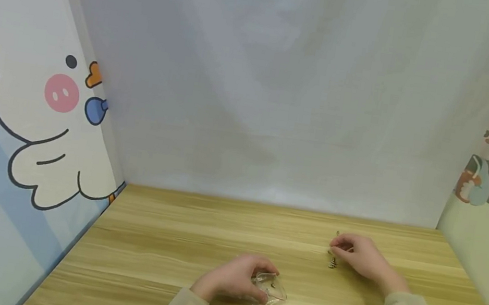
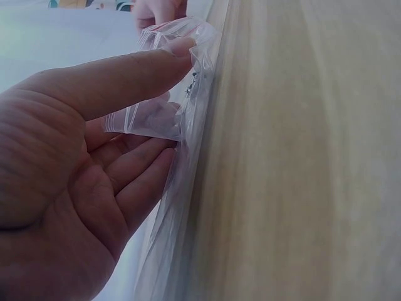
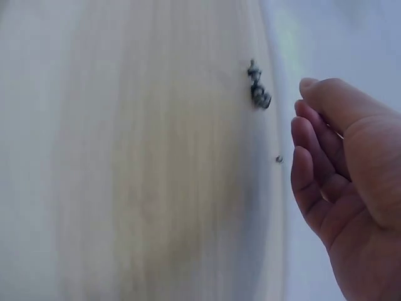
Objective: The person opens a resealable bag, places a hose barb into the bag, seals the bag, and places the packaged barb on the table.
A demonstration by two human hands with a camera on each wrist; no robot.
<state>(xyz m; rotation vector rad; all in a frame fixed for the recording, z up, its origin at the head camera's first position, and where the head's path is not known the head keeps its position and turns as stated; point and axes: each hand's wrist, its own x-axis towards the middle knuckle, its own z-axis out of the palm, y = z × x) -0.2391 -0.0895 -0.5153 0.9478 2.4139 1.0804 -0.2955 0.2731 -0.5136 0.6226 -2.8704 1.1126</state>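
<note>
My left hand (image 1: 241, 278) holds a small clear zip bag (image 1: 277, 290) between thumb and fingers, low over the wooden table. In the left wrist view, the thumb presses the bag (image 2: 153, 119) near its red-striped end, and a few tiny dark pieces (image 2: 192, 83) show inside. Farther back on the right, my right hand (image 1: 364, 256) hovers by a small group of metal screws (image 1: 332, 263), its fingers loosely bent. The right wrist view shows the screws (image 3: 258, 88) clustered on the table and a single small metal piece (image 3: 279, 159) apart from them. Nothing shows between the right fingertips.
The wood-grain table (image 1: 155, 244) ends at a pale grey curtain (image 1: 281, 100) behind. Side panels with cartoon figures stand left (image 1: 25, 62) and right (image 1: 483, 235). Another small metal piece (image 1: 338, 233) lies beyond the right hand.
</note>
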